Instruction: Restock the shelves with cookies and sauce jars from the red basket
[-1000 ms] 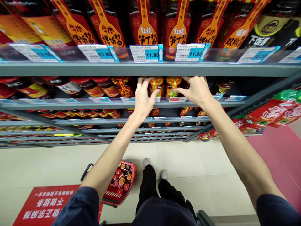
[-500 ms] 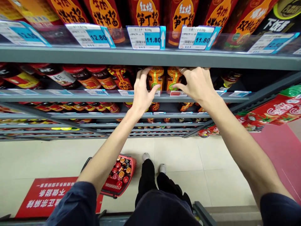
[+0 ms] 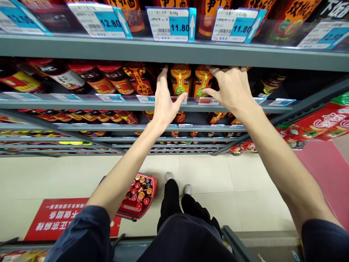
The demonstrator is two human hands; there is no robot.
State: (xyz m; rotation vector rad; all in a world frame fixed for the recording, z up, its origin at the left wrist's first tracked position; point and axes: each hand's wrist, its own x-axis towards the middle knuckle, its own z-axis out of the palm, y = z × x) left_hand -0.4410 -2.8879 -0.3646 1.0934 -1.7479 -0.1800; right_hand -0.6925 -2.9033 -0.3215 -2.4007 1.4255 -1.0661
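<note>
Two glass sauce jars with yellow-orange lids and labels stand side by side on the shelf, the left jar and the right jar. My left hand is beside the left jar, fingers stretched up into the shelf and thumb apart in front of it. Nothing shows in its grasp. At the right jar, my right hand has a ringed finger by the lid and its thumb across the front edge. Thumb and fingers are spread apart; the other fingertips reach into the shelf and are partly hidden.
A shelf edge with price tags runs just above my hands. Red-lidded jars stand to the left, a dark jar to the right. A red basket holding several jars sits on the floor by my feet. Red packets hang at right.
The view has tilted, so the shelves sit higher in the picture. My left hand has eased away from the left jar, leaving more of it visible. My right hand stays by the right jar.
</note>
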